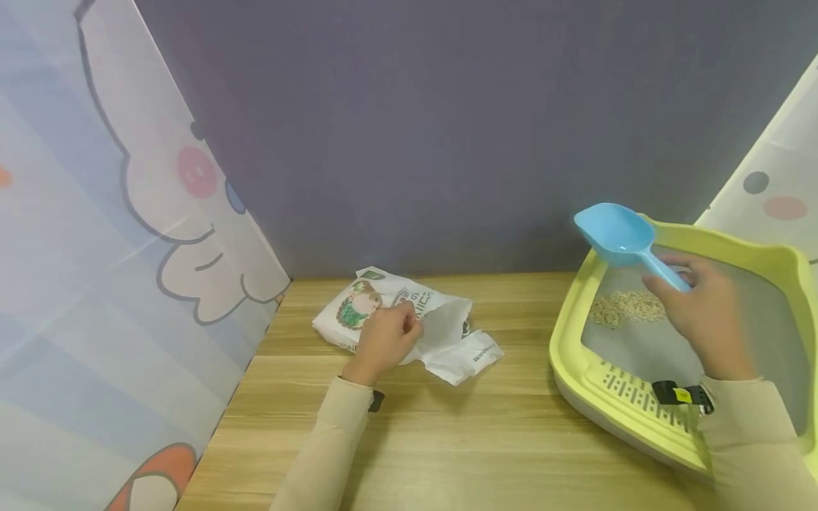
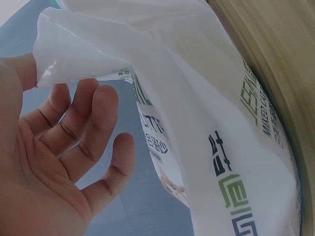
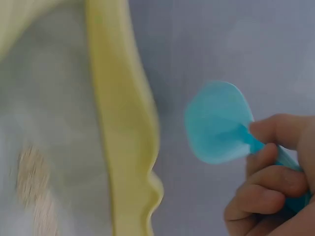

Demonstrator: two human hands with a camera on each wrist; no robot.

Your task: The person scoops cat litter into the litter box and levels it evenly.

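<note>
My left hand (image 1: pixel 386 339) pinches the torn edge of a white printed cat litter bag (image 1: pixel 441 301) lying on the table. In the left wrist view, the thumb presses the bag's flap (image 2: pixel 74 49) and the other fingers curl loosely below it. My right hand (image 1: pixel 706 312) grips the handle of a light blue scoop (image 1: pixel 616 231), raised over the far left rim of a yellow litter box (image 1: pixel 565 341). No litter shows in the scoop's bowl. Inside the box, a small heap of tan litter pellets (image 1: pixel 626 306) lies on the grey bottom.
The wooden table (image 1: pixel 460 440) runs up to a dark grey panel (image 1: pixel 415 142) at the back. A cartoon-printed sheet (image 1: pixel 128 284) hangs along the left side. The litter box has a slotted front ledge (image 1: pixel 629 390) beneath my right wrist.
</note>
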